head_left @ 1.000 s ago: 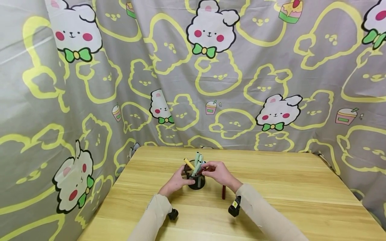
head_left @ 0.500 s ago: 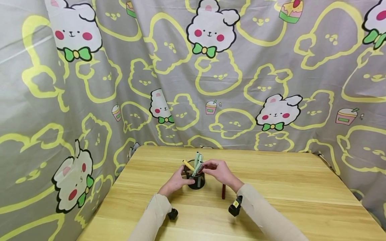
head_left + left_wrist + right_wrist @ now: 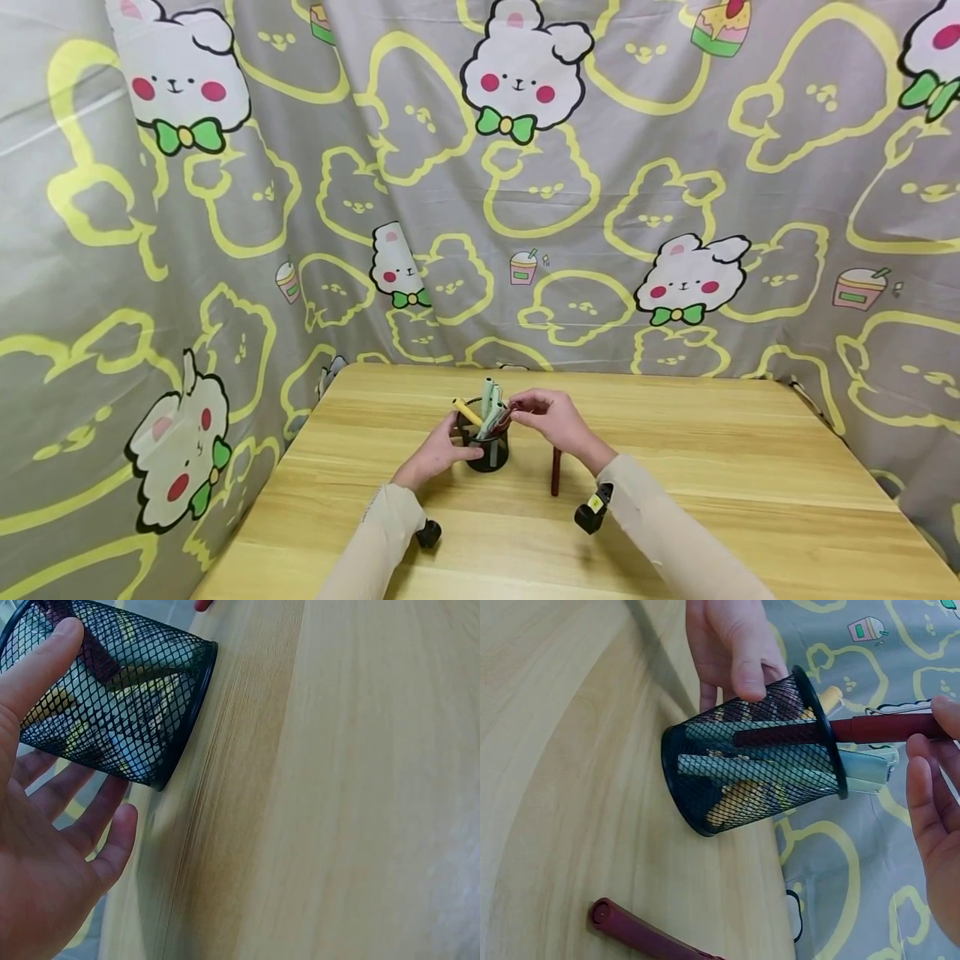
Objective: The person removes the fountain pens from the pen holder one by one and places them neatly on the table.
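Observation:
A black mesh pen holder (image 3: 491,458) stands on the wooden table. My left hand (image 3: 435,454) grips its side, with the thumb (image 3: 56,652) on the mesh and the other fingers around the far side. Above the rim, my right hand (image 3: 557,421) pinches the upper end of a dark red pen (image 3: 881,729). That pen's lower part is inside the holder, visible through the mesh. Light green pens (image 3: 488,394) and a yellow pen (image 3: 467,411) lean in the same holder. Another dark red pen (image 3: 556,473) lies on the tabletop below my right hand.
The wooden table (image 3: 697,467) extends widely to the right of the holder. Behind and to the left hangs a grey curtain (image 3: 450,192) with cartoon rabbits. Black wrist cameras (image 3: 591,510) sit below both sleeves.
My right hand has shifted slightly up and right, tilting the pinched red pen away from the green ones. My left hand stays on the holder.

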Motion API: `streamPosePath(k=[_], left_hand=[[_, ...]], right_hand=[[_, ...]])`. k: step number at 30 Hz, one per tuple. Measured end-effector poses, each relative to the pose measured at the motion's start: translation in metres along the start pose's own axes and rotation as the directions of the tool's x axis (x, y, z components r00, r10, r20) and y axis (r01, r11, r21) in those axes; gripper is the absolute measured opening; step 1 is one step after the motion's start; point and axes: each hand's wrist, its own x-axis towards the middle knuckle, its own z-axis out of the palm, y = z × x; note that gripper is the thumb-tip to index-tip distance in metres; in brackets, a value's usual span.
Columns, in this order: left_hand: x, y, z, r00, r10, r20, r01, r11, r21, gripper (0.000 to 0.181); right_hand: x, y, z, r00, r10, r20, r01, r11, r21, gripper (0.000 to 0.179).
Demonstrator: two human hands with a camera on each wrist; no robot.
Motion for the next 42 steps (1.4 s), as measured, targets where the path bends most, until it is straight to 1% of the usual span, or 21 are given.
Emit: streamPosePath(k=[3, 4, 6, 9, 13, 17, 21, 24, 27, 31, 33, 36, 40, 42], left_hand=[[0.007, -0.013, 0.001, 1.000, -0.012, -0.019, 0.012, 1.000, 0.024, 0.083], [0.007, -0.013, 0.002, 1.000, -0.015, -0.022, 0.016, 0.999, 0.032, 0.084], [0.006, -0.011, 0.002, 1.000, -0.019, -0.024, 0.020, 0.999, 0.036, 0.085], [0.007, -0.012, 0.001, 1.000, -0.021, -0.020, 0.021, 0.999, 0.031, 0.086], [0.007, -0.013, 0.001, 1.000, -0.024, -0.013, 0.024, 0.999, 0.021, 0.087], [0.007, -0.015, 0.001, 1.000, -0.004, -0.009, 0.004, 1.000, 0.025, 0.083], [0.007, -0.016, 0.001, 1.000, 0.013, -0.005, -0.013, 1.000, 0.028, 0.080], [0.007, -0.016, 0.001, 1.000, 0.023, 0.000, -0.023, 0.999, 0.029, 0.078], [0.007, -0.016, 0.001, 1.000, 0.020, 0.001, -0.020, 1.000, 0.015, 0.078], [0.008, -0.016, 0.001, 1.000, 0.010, -0.004, -0.010, 1.000, 0.002, 0.077], [0.008, -0.016, 0.001, 1.000, 0.012, -0.006, -0.012, 1.000, 0.005, 0.077], [0.008, -0.016, 0.001, 1.000, 0.014, -0.005, -0.014, 1.000, 0.005, 0.077], [0.007, -0.015, 0.001, 1.000, 0.014, -0.002, -0.014, 1.000, 0.004, 0.078], [0.006, -0.015, 0.000, 1.000, 0.012, -0.002, -0.012, 1.000, 0.004, 0.080]], right_hand=[[0.004, 0.014, -0.003, 1.000, -0.001, -0.030, 0.001, 1.000, 0.003, 0.025], [0.005, 0.016, -0.005, 0.999, 0.002, -0.040, -0.002, 1.000, 0.002, 0.025], [0.005, 0.013, -0.008, 0.999, 0.008, -0.050, -0.007, 1.000, 0.005, 0.025], [0.004, 0.006, -0.013, 0.998, 0.028, -0.057, -0.026, 0.999, 0.037, 0.025], [0.000, -0.010, -0.020, 0.997, 0.039, -0.064, -0.034, 0.995, 0.091, 0.025], [-0.004, -0.024, -0.025, 0.996, 0.031, -0.082, -0.023, 0.995, 0.099, 0.025], [-0.005, -0.028, -0.031, 0.995, 0.020, -0.098, -0.010, 0.995, 0.103, 0.026], [-0.004, -0.027, -0.035, 0.994, 0.011, -0.107, 0.002, 0.993, 0.119, 0.028], [-0.001, -0.017, -0.040, 0.992, 0.014, -0.124, 0.003, 0.990, 0.143, 0.028], [0.004, -0.003, -0.048, 0.986, 0.039, -0.159, -0.010, 0.984, 0.179, 0.028], [0.004, -0.001, -0.051, 0.984, 0.039, -0.177, -0.005, 0.982, 0.188, 0.028], [0.003, 0.003, -0.055, 0.980, 0.021, -0.199, 0.022, 0.977, 0.212, 0.029], [0.002, 0.007, -0.061, 0.978, -0.006, -0.210, 0.062, 0.964, 0.260, 0.034], [0.001, 0.009, -0.063, 0.977, -0.014, -0.212, 0.075, 0.957, 0.280, 0.030]])
